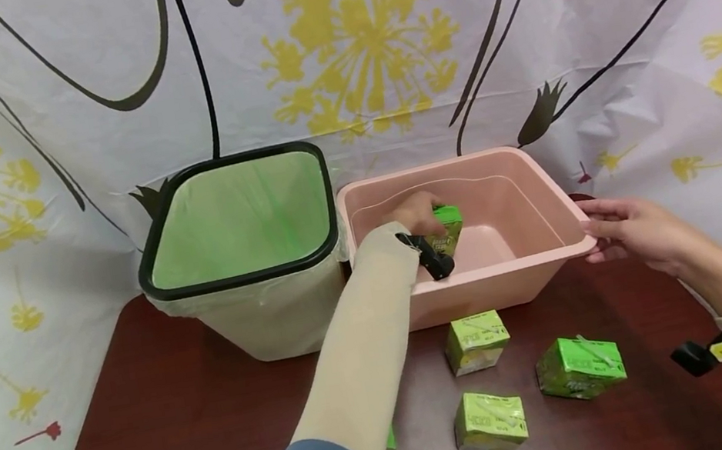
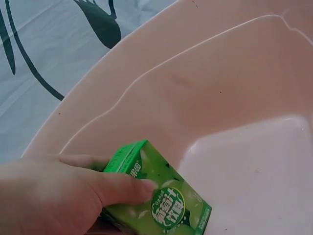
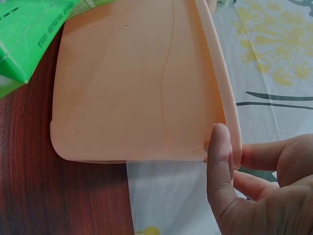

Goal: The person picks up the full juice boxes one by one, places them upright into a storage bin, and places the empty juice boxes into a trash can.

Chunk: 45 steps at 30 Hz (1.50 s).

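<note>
Inside the pink plastic basin (image 1: 481, 281), my left hand (image 1: 417, 215) grips a green juice box (image 1: 448, 224). In the left wrist view the thumb lies across the front of that juice box (image 2: 168, 208), which is tilted above the basin's pale floor (image 2: 259, 166). My right hand (image 1: 639, 234) holds the basin's right end. The right wrist view shows its thumb (image 3: 220, 152) and fingers on opposite sides of the basin's rim (image 3: 227, 98).
A bin (image 1: 262, 313) with a black rim and green inside stands left of the basin. Several juice boxes sit on the dark red table (image 1: 224, 432) in front, among them a bright green juice box (image 1: 578, 367). A patterned cloth (image 1: 376, 44) hangs behind.
</note>
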Tool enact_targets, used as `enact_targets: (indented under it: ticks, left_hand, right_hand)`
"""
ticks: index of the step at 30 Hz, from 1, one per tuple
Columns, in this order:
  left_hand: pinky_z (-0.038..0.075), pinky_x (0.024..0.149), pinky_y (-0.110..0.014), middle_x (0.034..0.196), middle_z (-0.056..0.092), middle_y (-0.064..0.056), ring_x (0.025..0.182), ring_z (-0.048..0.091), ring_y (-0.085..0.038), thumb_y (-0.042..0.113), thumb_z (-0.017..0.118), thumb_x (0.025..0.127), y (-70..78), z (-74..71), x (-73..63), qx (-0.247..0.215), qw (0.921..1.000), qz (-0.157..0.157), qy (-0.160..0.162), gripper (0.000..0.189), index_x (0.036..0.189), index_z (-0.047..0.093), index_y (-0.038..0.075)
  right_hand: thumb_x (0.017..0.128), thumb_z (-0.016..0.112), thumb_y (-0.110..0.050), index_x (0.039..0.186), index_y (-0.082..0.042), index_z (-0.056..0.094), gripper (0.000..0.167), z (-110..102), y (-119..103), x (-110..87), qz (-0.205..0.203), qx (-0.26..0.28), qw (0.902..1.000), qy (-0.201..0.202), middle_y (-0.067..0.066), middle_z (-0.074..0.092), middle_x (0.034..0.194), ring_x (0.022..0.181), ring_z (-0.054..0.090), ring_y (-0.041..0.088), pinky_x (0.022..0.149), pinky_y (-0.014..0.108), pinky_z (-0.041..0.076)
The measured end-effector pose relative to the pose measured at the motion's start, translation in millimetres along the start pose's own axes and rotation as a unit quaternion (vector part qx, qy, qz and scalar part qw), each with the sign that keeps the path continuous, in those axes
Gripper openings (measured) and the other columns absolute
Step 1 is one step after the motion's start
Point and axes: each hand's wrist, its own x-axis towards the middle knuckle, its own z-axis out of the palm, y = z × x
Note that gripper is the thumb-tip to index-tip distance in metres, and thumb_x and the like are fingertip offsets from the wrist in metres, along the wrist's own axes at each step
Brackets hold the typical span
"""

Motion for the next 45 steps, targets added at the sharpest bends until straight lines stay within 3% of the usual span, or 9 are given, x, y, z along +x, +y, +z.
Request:
enact_targets:
  ticks: [7, 12, 16, 20, 25, 31, 35, 38, 45]
  left_hand:
    - [0.051, 0.065, -0.024, 0.112, 0.066, -0.011, 0.083, 0.061, -0.018, 0.01, 0.074, 0.094, 10.5, 5.9, 6.1, -0.069, 0.9961, -0.035, 0.042, 0.046, 0.137, 0.062, 0.005]
    - [0.047, 0.07, -0.023, 0.115, 0.068, -0.01, 0.085, 0.056, -0.015, 0.012, 0.076, 0.093, 19.7, 12.5, 13.8, -0.028, 0.9966, -0.046, 0.062, 0.042, 0.132, 0.065, 0.002]
    - [0.048, 0.081, -0.022, 0.12, 0.068, -0.009, 0.094, 0.058, -0.016, 0.015, 0.077, 0.093, 23.5, 15.7, 16.6, 0.0, 0.9974, -0.05, 0.052, 0.042, 0.13, 0.066, 0.001]
    - [0.048, 0.086, -0.022, 0.125, 0.067, -0.008, 0.103, 0.061, -0.017, 0.016, 0.078, 0.091, 23.2, 17.0, 15.6, -0.003, 0.9974, -0.052, 0.051, 0.048, 0.135, 0.063, 0.003]
    - [0.048, 0.081, -0.021, 0.122, 0.068, -0.007, 0.098, 0.06, -0.016, 0.017, 0.08, 0.09, 23.7, 14.8, 12.4, 0.016, 0.9982, -0.042, 0.04, 0.048, 0.133, 0.065, 0.005]
    - [0.045, 0.071, -0.026, 0.107, 0.061, 0.0, 0.086, 0.053, -0.014, 0.025, 0.07, 0.096, 36.5, -0.2, 5.4, 0.039, 0.9986, -0.034, -0.011, 0.03, 0.121, 0.066, 0.009]
    - [0.048, 0.092, -0.021, 0.132, 0.062, -0.003, 0.116, 0.059, -0.014, 0.025, 0.06, 0.102, 57.4, -12.1, 0.2, 0.049, 0.9984, 0.007, -0.027, 0.038, 0.135, 0.06, 0.006]
    - [0.039, 0.109, -0.019, 0.152, 0.05, -0.007, 0.14, 0.045, -0.018, 0.025, 0.057, 0.105, 74.2, -20.8, -5.2, 0.065, 0.9957, 0.06, -0.029, 0.051, 0.15, 0.047, 0.002]
    - [0.034, 0.111, -0.017, 0.151, 0.051, -0.006, 0.14, 0.045, -0.016, 0.026, 0.057, 0.105, 100.3, -33.7, -33.8, 0.119, 0.9801, 0.157, -0.023, 0.05, 0.149, 0.047, 0.004]
  right_hand:
    - [0.106, 0.05, -0.001, 0.108, -0.033, 0.07, 0.038, -3, 0, 0.8, -0.002, -0.023, 0.9997, 0.008, 0.0, 0.071, 0.099, 0.076, 0.07, 0.018, 0.066, 0.031, 0.061]
    - [0.106, 0.05, -0.002, 0.108, -0.034, 0.07, 0.038, -2, 0, 1.5, -0.001, -0.032, 0.9994, 0.008, -0.001, 0.071, 0.099, 0.076, 0.069, 0.017, 0.066, 0.031, 0.061]
    - [0.106, 0.049, 0.001, 0.107, -0.032, 0.072, 0.041, -1, 1, 1.1, -0.004, -0.012, 0.9999, 0.005, 0.0, 0.071, 0.099, 0.076, 0.07, 0.017, 0.066, 0.031, 0.061]
    - [0.105, 0.048, 0.003, 0.107, -0.032, 0.073, 0.043, 0, 3, -0.1, -0.006, 0.002, 1.0, 0.004, 0.001, 0.071, 0.098, 0.076, 0.07, 0.017, 0.066, 0.031, 0.061]
    - [0.105, 0.048, 0.003, 0.107, -0.032, 0.073, 0.043, 1, 3, -0.1, -0.005, 0.005, 1.0, 0.004, 0.001, 0.071, 0.098, 0.075, 0.07, 0.017, 0.066, 0.03, 0.061]
    - [0.105, 0.048, 0.003, 0.107, -0.032, 0.074, 0.043, 1, 0, 0.5, -0.006, 0.0, 0.9999, 0.008, 0.001, 0.071, 0.098, 0.075, 0.069, 0.017, 0.065, 0.03, 0.061]
    - [0.105, 0.048, 0.003, 0.106, -0.032, 0.074, 0.044, 0, 1, 0.6, -0.006, 0.005, 0.9999, 0.01, 0.001, 0.071, 0.097, 0.074, 0.069, 0.017, 0.065, 0.03, 0.061]
    - [0.105, 0.048, 0.004, 0.106, -0.032, 0.075, 0.044, -1, 1, 0.8, -0.007, 0.011, 0.9999, 0.008, 0.001, 0.071, 0.097, 0.074, 0.069, 0.017, 0.065, 0.03, 0.061]
    - [0.105, 0.048, 0.004, 0.106, -0.033, 0.075, 0.046, -2, 3, 1.6, -0.006, 0.011, 0.9999, 0.008, 0.001, 0.07, 0.096, 0.074, 0.069, 0.017, 0.065, 0.029, 0.061]
